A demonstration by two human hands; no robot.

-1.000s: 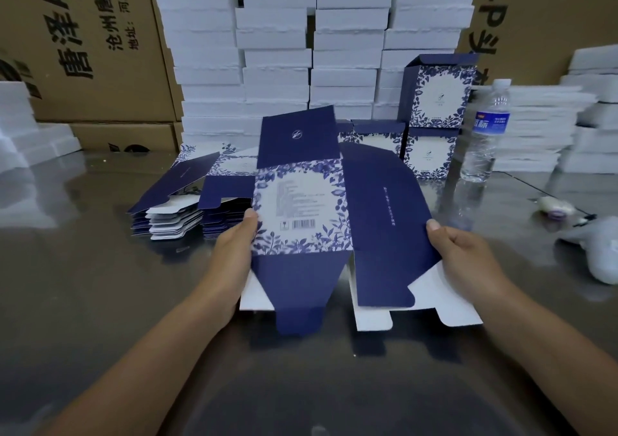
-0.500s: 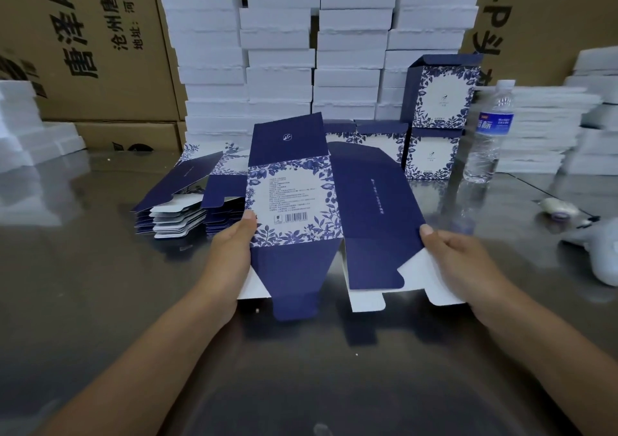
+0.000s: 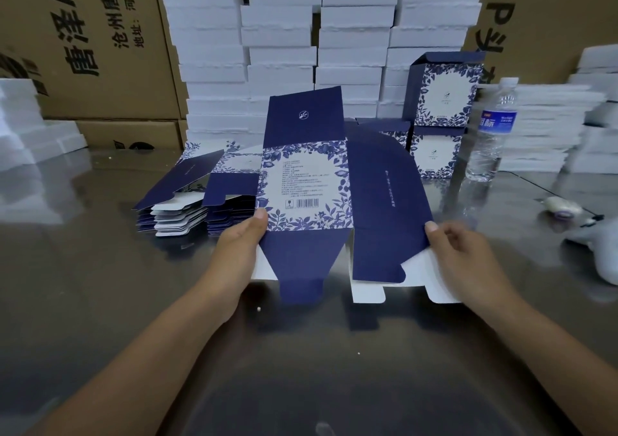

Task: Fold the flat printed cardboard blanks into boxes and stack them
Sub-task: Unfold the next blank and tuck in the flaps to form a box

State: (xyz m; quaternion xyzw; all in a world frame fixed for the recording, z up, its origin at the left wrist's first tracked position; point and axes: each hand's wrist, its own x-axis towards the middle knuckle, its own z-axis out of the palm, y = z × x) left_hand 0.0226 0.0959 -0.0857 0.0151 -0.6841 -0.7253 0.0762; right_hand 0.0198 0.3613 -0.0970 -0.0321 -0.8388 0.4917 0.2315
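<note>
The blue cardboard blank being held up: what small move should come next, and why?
Probably press the two hands toward each other so the blank pops open into a tube. The left hand pinches its floral panel's edge, the right hand its plain navy panel's edge, and it looks nearly flat, with bottom flaps hanging loose.

An opened-out blank (image 3: 306,181) is held over the middle of the table (image 3: 100,285), the left hand (image 3: 239,251) pinching its left edge and the right hand (image 3: 461,258) its right. Behind it to the left lies a pile of flat blanks (image 3: 180,214). Behind it to the right, two folded boxes (image 3: 444,97) stand one on the other, with a water bottle (image 3: 488,141) just right of them. Stacked trays (image 3: 284,50) rise behind all of it.
</note>
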